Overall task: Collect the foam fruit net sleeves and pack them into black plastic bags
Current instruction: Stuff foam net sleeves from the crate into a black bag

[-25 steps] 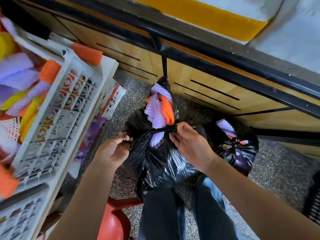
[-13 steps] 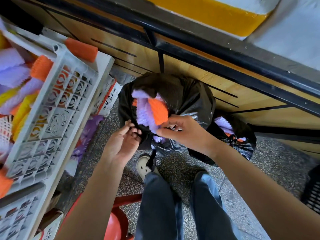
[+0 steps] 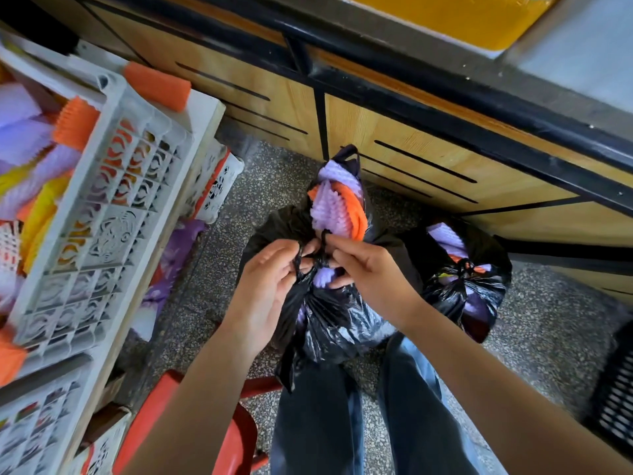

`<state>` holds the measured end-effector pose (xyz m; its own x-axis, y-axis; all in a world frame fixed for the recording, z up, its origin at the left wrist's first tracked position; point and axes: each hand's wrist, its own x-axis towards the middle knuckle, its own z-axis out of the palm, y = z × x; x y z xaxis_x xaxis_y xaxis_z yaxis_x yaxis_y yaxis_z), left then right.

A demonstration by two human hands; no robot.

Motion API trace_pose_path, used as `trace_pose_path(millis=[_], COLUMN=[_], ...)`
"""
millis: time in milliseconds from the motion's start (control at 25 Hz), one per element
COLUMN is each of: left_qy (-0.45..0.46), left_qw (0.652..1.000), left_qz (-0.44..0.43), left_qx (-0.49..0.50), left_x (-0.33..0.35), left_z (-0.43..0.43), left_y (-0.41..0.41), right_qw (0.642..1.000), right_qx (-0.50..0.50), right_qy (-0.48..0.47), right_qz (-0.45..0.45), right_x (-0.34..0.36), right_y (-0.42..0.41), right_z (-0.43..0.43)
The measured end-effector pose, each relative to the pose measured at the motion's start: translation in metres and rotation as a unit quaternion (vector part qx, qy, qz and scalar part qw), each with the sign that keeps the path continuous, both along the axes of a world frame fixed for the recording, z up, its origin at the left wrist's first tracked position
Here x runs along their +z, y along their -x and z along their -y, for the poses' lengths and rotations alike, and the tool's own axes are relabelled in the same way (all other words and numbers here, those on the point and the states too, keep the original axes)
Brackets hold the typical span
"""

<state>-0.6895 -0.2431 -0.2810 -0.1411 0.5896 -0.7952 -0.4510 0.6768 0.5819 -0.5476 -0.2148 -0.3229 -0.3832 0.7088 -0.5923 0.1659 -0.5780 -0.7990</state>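
A black plastic bag (image 3: 329, 320) stuffed with foam net sleeves rests on my knees. Purple and orange sleeves (image 3: 337, 205) bulge out of its top. My left hand (image 3: 270, 286) pinches one twisted black bag handle, and my right hand (image 3: 363, 265) pinches the other, the two meeting at a knot over the bag's mouth. A second black bag (image 3: 462, 286), tied shut with purple sleeves showing, stands on the floor to the right. A white plastic crate (image 3: 102, 214) at left holds several loose purple, orange and yellow sleeves.
A wooden counter front with black bars (image 3: 411, 159) runs behind the bags. An orange sleeve (image 3: 157, 85) lies on the crate shelf's edge. A red stool (image 3: 219, 437) is under me, a black crate (image 3: 616, 399) at far right, speckled floor around.
The bag was lifted and turned half a second ago and is back upright on my knees. Both hands have closed in together on the handles at the knot.
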Motion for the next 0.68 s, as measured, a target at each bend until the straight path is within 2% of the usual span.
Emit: trace_pose_path(millis=[160,240,360,520,680], left_qy=[0.021,0.023,0.006,-0.094,-0.158], left_qw=[0.992,0.979,0.965,0.898,0.85], left_qz=[-0.012,-0.056,-0.127,-0.23,-0.278], left_qx=[-0.125,-0.193,-0.231,-0.363,-0.418], left_x=[-0.008,-0.013,-0.016,-0.017,-0.022], left_z=[0.007,0.013,0.017,0.021,0.016], left_y=[0.007,0.009,0.006,0.012,0.02], right_qw=[0.994,0.991,0.99,0.974,0.96], right_qx=[0.092,0.121,0.139,0.198,0.198], right_qy=[-0.037,-0.028,-0.02,-0.098,-0.184], right_qz=[0.051,0.038,0.031,0.039,0.071], right_x=[-0.002,-0.001,-0.003,-0.011,-0.024], right_y=[-0.002,-0.001,-0.001,-0.002,-0.002], right_z=[0.008,0.012,0.011,0.01,0.011])
